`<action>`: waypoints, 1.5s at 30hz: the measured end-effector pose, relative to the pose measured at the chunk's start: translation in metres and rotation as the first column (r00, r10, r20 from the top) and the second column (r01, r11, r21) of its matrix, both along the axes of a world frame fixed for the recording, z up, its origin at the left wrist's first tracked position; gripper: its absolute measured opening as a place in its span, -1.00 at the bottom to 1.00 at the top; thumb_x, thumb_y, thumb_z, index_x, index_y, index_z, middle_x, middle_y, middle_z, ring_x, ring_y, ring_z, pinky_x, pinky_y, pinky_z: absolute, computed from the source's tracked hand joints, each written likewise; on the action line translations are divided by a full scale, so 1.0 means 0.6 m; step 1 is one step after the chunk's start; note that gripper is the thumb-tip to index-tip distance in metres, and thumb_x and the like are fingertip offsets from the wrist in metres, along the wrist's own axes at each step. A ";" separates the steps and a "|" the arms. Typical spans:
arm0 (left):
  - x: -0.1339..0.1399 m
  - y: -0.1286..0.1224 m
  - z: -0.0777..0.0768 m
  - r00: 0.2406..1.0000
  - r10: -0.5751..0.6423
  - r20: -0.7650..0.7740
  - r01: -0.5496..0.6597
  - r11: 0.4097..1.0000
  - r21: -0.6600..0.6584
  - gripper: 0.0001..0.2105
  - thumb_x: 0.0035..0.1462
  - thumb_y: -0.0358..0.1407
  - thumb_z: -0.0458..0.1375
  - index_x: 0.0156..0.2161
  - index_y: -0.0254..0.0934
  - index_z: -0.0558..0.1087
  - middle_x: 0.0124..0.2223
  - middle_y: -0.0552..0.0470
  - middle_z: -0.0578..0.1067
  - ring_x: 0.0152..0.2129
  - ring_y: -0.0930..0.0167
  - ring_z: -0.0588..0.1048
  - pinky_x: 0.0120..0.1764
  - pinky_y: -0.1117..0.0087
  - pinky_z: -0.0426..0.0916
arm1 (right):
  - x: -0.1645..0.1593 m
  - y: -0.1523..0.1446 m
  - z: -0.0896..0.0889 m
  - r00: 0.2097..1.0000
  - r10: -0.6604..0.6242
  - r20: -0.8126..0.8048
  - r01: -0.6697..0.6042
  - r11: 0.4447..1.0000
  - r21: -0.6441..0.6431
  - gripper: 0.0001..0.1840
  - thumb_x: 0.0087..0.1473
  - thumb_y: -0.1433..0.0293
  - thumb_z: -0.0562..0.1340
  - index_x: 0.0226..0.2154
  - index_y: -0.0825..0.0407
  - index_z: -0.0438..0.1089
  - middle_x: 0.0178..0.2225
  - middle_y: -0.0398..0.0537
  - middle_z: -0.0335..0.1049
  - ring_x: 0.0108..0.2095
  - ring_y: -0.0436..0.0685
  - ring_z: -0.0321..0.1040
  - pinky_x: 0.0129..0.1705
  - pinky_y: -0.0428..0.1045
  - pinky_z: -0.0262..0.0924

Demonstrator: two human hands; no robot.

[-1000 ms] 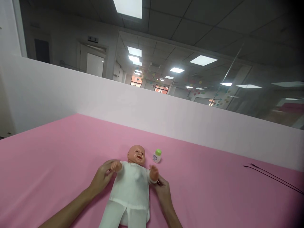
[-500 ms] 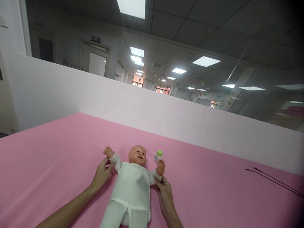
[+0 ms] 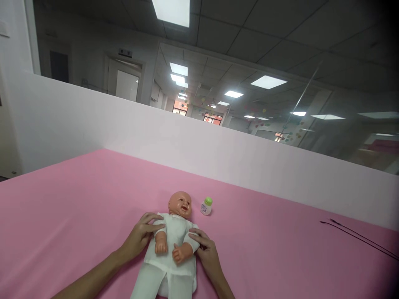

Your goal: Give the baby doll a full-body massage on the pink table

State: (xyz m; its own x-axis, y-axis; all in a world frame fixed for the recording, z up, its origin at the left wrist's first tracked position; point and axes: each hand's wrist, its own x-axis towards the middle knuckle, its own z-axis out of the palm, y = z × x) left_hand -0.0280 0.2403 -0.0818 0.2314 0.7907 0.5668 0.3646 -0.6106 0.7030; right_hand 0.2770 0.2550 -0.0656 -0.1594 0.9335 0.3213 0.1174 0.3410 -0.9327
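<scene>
A baby doll (image 3: 173, 249) in a white top and trousers lies on its back, with its head toward the far wall. Both of its arms are bent down across its front. My left hand (image 3: 141, 234) grips the sleeve of the doll's arm on the left, fingers over the upper part and the thumb side partly hidden. On the other side, my right hand (image 3: 207, 251) holds the opposite sleeve near the elbow, its fingertips on the cloth. A small clear bottle (image 3: 206, 207) with a green cap stands to the right of the doll's head, touched by neither hand.
Pink covering (image 3: 77, 199) spreads under the doll. Two thin black cords (image 3: 358, 237) lie at the far right. Behind runs a low white wall (image 3: 187, 141) with glass above it, showing ceiling lights and a door.
Both doll arms have swung from raised beside the head down onto its front, my hands moving inward with them. The bottle, partly covered before, now shows fully.
</scene>
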 end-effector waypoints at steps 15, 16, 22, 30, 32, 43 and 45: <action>-0.020 0.021 0.010 0.728 0.496 0.473 -0.358 0.864 -0.354 -0.07 0.20 -0.01 0.21 0.47 0.01 -0.29 0.25 -0.14 0.31 0.05 0.22 0.45 -0.01 0.22 0.46 | 0.042 0.015 0.003 0.860 -0.342 -0.378 0.257 0.931 -0.259 -0.56 -0.20 0.18 0.52 -0.23 -0.03 0.54 -0.38 -0.13 0.56 -0.43 0.12 0.42 -0.36 0.00 0.36; -0.027 0.024 0.011 0.704 0.543 0.457 -0.402 0.836 -0.374 -0.10 0.21 0.01 0.18 0.47 -0.02 -0.26 0.23 -0.14 0.30 0.07 0.21 0.44 0.01 0.20 0.44 | 0.051 0.018 0.003 0.835 -0.383 -0.396 0.294 0.917 -0.268 -0.58 -0.18 0.15 0.51 -0.25 -0.04 0.51 -0.44 -0.18 0.50 -0.50 0.08 0.35 -0.44 -0.02 0.30; -0.064 0.031 0.013 0.686 0.727 0.038 -0.665 0.646 -0.375 -0.50 0.23 -0.04 0.09 0.18 -0.24 0.43 0.13 -0.21 0.26 0.06 0.11 0.40 0.08 0.05 0.38 | 0.110 0.033 0.002 0.691 -0.615 -0.380 0.475 0.782 -0.402 -0.51 -0.18 -0.02 0.44 -0.35 -0.06 0.34 -0.62 -0.31 0.27 -0.63 0.03 0.17 -0.59 -0.05 0.10; -0.076 0.019 0.005 0.586 0.755 -0.294 -0.810 0.554 -0.191 -0.60 0.31 -0.07 -0.01 0.02 -0.21 0.56 0.18 -0.23 0.35 0.13 -0.04 0.29 0.13 -0.13 0.25 | 0.137 0.035 -0.017 0.682 -0.714 0.160 0.731 0.674 -0.106 -0.30 -0.16 -0.02 0.35 -0.06 0.10 0.45 -0.13 0.16 0.56 -0.11 0.34 0.50 -0.13 0.10 0.34; -0.070 0.014 0.005 0.585 0.779 -0.225 -0.809 0.581 -0.093 -0.58 0.33 -0.12 -0.03 0.10 -0.27 0.50 0.22 -0.27 0.31 0.20 -0.03 0.23 0.19 -0.14 0.20 | 0.133 0.027 -0.016 0.659 -0.719 0.223 0.744 0.666 -0.050 -0.31 -0.10 0.05 0.29 0.03 0.11 0.44 -0.01 0.24 0.50 -0.05 0.35 0.48 -0.07 0.12 0.33; 0.202 -0.035 0.182 0.914 -0.033 0.404 0.012 0.999 0.053 -0.73 0.32 -0.20 0.12 0.04 -0.11 0.56 0.17 -0.08 0.50 0.22 0.16 0.36 0.31 0.08 0.17 | 0.092 0.051 0.058 0.754 -0.550 0.359 0.506 0.835 0.215 -0.60 0.16 0.22 0.08 -0.10 -0.01 0.52 -0.11 0.04 0.57 -0.25 0.22 0.49 -0.14 0.10 0.34; 0.267 -0.006 0.198 0.760 -0.049 0.648 0.224 0.956 -0.191 -0.77 0.30 -0.23 0.17 0.00 -0.19 0.57 0.16 -0.13 0.51 0.20 0.19 0.38 0.30 0.16 0.20 | 0.091 0.071 0.063 0.758 -0.525 0.387 0.464 0.851 0.246 -0.63 0.16 0.29 0.09 -0.10 -0.01 0.53 -0.15 0.03 0.58 -0.21 0.24 0.50 -0.14 0.10 0.34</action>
